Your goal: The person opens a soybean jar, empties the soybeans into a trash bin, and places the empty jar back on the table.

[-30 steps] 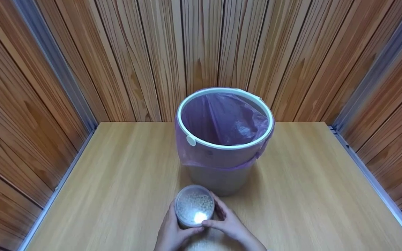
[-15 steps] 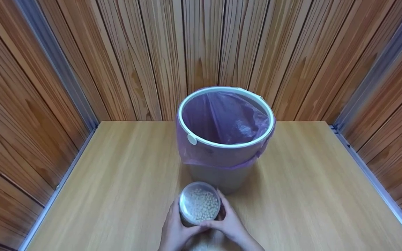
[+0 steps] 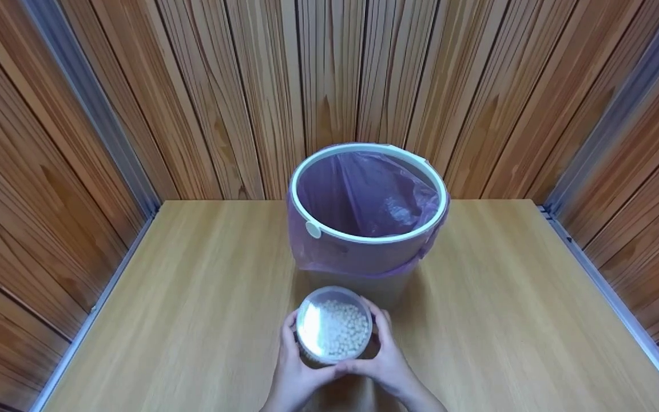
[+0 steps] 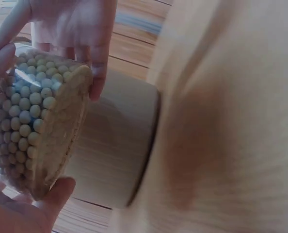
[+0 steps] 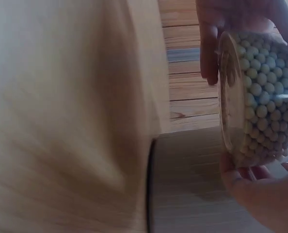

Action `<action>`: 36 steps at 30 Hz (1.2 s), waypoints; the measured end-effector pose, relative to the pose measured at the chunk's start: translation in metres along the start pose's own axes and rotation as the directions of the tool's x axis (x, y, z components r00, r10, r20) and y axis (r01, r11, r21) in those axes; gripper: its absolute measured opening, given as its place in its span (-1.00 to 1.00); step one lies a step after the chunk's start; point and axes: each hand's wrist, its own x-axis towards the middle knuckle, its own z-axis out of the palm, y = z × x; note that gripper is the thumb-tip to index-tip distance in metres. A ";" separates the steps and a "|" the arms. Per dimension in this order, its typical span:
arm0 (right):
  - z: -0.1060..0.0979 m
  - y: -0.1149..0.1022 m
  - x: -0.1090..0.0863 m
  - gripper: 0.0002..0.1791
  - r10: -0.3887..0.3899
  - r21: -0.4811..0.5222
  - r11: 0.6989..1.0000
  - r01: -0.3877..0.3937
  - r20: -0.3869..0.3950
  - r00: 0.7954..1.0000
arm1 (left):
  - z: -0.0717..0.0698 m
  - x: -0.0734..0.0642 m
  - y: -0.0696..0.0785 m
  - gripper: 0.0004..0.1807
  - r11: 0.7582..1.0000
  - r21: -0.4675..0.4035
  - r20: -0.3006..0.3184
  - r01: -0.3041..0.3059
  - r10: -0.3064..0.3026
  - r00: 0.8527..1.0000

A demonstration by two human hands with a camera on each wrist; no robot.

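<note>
A round clear plastic tub point(image 3: 338, 327) with a lid holds many small pale balls, perhaps dried soybeans. Both hands grip it, raised off the table. My left hand point(image 3: 295, 366) curls round its left side, and my right hand point(image 3: 389, 363) curls round its right side. The thumbs meet at the near edge of the lid. From the left wrist, the balls show through the tub's wall point(image 4: 25, 111). In the right wrist view the tub point(image 5: 265, 92) hangs above the table, with its flat base visible. Some fingers are hidden behind it.
Just beyond the tub stands a bin point(image 3: 358, 286) with a white rim point(image 3: 375, 239) and a purple plastic liner point(image 3: 386, 194) folded over its outside. The wooden table point(image 3: 192, 297) is bounded by wood-panelled walls point(image 3: 329, 86) on the left, right and back.
Both hands have lifted the tub higher and moved it slightly right and nearer the bin. The glare on the lid has shifted. The bin stays where it was.
</note>
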 end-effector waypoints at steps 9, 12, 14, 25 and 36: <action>-0.009 -0.013 0.001 0.28 -0.032 -0.014 0.999 0.032 0.022 0.999 | -0.004 0.002 0.011 0.37 0.997 0.032 0.108 -0.063 0.059 0.992; -0.012 -0.013 0.000 0.28 -0.016 0.011 1.000 0.016 0.045 0.999 | -0.003 0.000 0.010 0.37 0.997 0.023 0.113 -0.079 0.076 0.991; -0.014 -0.013 -0.001 0.29 0.001 0.058 0.998 -0.005 0.062 0.998 | -0.001 -0.001 0.009 0.36 0.997 -0.018 0.134 -0.077 0.078 0.988; -0.021 -0.016 -0.002 0.27 -0.032 0.086 0.996 0.029 0.026 0.999 | 0.004 0.003 0.015 0.33 0.982 -0.186 0.230 0.031 0.013 0.973; -0.033 -0.011 0.001 0.01 -0.324 0.008 0.946 0.324 0.052 0.945 | 0.001 0.006 0.025 0.27 0.981 -0.191 0.266 0.020 0.032 0.963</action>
